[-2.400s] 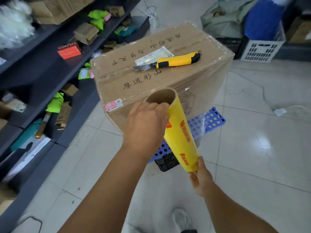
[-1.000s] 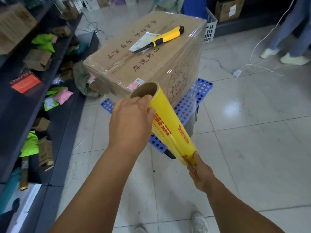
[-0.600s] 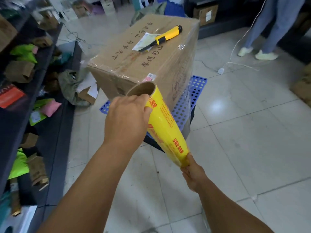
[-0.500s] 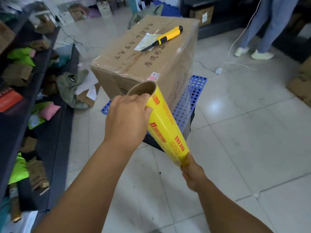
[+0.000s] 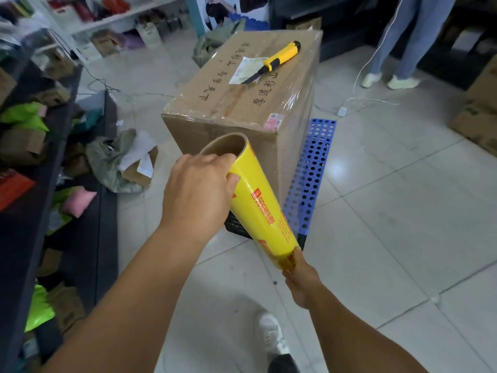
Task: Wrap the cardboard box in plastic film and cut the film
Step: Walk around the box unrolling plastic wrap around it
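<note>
A large cardboard box (image 5: pixel 250 103) with clear film over its top and right side stands on a blue perforated board (image 5: pixel 312 173). A yellow utility knife (image 5: pixel 277 59), blade out, lies on the box top beside a paper label. I hold a yellow roll of plastic film (image 5: pixel 258 203) tilted in front of the box's near corner. My left hand (image 5: pixel 199 192) grips its upper end at the open cardboard core. My right hand (image 5: pixel 301 275) grips its lower end. Film runs from the roll toward the box's right side.
A dark shelf unit (image 5: pixel 40 184) with small boxes and bright bags runs along the left. Crumpled cloth and paper (image 5: pixel 121 160) lie on the floor by the box. A person's legs (image 5: pixel 403 41) stand at the back right near a white cable and cartons (image 5: pixel 478 103).
I have walked round the box to the left with the roll, drawing film along. The box's plain left face has come into view. Both hands keep their hold on the roll.
</note>
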Motion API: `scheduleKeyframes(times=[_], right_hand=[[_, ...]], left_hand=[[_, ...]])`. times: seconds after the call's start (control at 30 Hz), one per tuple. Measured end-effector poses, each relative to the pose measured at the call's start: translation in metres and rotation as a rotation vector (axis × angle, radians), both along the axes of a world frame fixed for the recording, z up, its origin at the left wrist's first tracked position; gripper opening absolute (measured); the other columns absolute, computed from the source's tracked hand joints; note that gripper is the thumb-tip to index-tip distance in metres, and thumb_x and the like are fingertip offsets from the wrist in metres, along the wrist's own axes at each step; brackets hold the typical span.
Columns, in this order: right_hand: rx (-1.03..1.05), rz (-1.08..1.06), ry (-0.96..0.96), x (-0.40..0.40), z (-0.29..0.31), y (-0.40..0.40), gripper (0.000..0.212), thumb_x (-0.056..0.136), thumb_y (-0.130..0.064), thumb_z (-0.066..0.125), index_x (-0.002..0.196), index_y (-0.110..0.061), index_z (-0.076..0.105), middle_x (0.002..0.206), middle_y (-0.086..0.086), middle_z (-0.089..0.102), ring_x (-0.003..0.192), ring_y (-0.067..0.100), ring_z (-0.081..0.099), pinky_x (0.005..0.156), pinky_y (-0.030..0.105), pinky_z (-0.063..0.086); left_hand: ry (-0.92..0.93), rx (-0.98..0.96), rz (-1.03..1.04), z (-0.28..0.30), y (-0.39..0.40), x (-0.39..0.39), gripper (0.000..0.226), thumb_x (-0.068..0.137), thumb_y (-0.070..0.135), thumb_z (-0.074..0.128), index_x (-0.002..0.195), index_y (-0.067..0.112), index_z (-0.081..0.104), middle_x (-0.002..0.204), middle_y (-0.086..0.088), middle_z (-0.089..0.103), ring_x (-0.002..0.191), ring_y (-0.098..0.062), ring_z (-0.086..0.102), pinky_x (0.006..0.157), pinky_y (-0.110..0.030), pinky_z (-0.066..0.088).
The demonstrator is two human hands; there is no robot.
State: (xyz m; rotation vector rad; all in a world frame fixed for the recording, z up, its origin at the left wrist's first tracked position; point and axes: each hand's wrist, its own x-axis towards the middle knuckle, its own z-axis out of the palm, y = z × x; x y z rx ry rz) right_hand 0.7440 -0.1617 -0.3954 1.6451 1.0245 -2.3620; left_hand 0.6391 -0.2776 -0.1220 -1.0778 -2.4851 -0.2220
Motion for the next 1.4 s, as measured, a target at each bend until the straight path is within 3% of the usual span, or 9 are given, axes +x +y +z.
scheduleKeyframes(times=[0.13, 0.37, 0.5, 0.67, 1.07, 1.4], right_hand=[[-0.042, -0.038, 0.015, -0.027, 0.000, -0.027, 0.066, 0.094, -0.050, 0.046, 0.142, -0.005, 0.035, 0.141, 0.013, 0.046, 0.124, 0.030, 0.050, 0.107, 0.037, 0.035], [-0.085, -0.170, 0.014, -0.072, 0.000, -0.070, 0.070, 0.093, -0.052, 0.045, 0.147, -0.009, 0.030, 0.147, 0.011, 0.041, 0.128, 0.028, 0.047, 0.111, 0.036, 0.032], [-0.108, -0.269, 0.009, -0.093, 0.001, -0.086, 0.072, 0.092, -0.054, 0.045, 0.149, -0.014, 0.027, 0.149, 0.012, 0.039, 0.130, 0.028, 0.046, 0.112, 0.036, 0.032], [-0.121, -0.402, -0.022, -0.102, 0.002, -0.106, 0.068, 0.092, -0.051, 0.049, 0.147, -0.015, 0.030, 0.144, 0.013, 0.045, 0.124, 0.027, 0.051, 0.109, 0.036, 0.035], [-0.115, -0.575, -0.043, -0.123, 0.004, -0.127, 0.066, 0.095, -0.051, 0.044, 0.147, -0.014, 0.031, 0.144, 0.015, 0.045, 0.131, 0.028, 0.045, 0.112, 0.036, 0.031], [-0.045, -0.879, -0.123, -0.153, 0.017, -0.156, 0.069, 0.089, -0.058, 0.048, 0.142, -0.015, 0.039, 0.136, 0.011, 0.051, 0.121, 0.026, 0.053, 0.105, 0.033, 0.036]], left_hand=[[-0.038, -0.008, -0.031, -0.002, -0.018, -0.022, 0.015, 0.077, 0.020, 0.057, 0.077, 0.007, 0.063, 0.064, -0.013, 0.060, 0.060, -0.034, 0.052, 0.059, -0.035, 0.036], [-0.028, -0.024, -0.111, -0.005, -0.054, -0.073, 0.015, 0.078, 0.022, 0.059, 0.082, 0.009, 0.065, 0.064, -0.008, 0.060, 0.062, -0.031, 0.052, 0.062, -0.034, 0.023], [-0.070, -0.027, -0.198, -0.005, -0.064, -0.100, 0.021, 0.081, 0.026, 0.052, 0.081, 0.009, 0.065, 0.064, -0.006, 0.060, 0.063, -0.030, 0.054, 0.065, -0.035, 0.027], [-0.135, -0.027, -0.249, -0.005, -0.065, -0.124, 0.021, 0.080, 0.027, 0.050, 0.077, 0.011, 0.064, 0.063, -0.005, 0.059, 0.062, -0.030, 0.053, 0.064, -0.034, 0.027], [-0.202, -0.019, -0.379, -0.006, -0.068, -0.156, 0.027, 0.082, 0.030, 0.045, 0.082, 0.012, 0.065, 0.066, -0.004, 0.061, 0.065, -0.028, 0.054, 0.068, -0.033, 0.029], [-0.226, -0.028, -0.661, -0.006, -0.074, -0.201, 0.026, 0.081, 0.027, 0.046, 0.086, 0.010, 0.065, 0.066, -0.004, 0.060, 0.065, -0.029, 0.054, 0.068, -0.035, 0.030]])
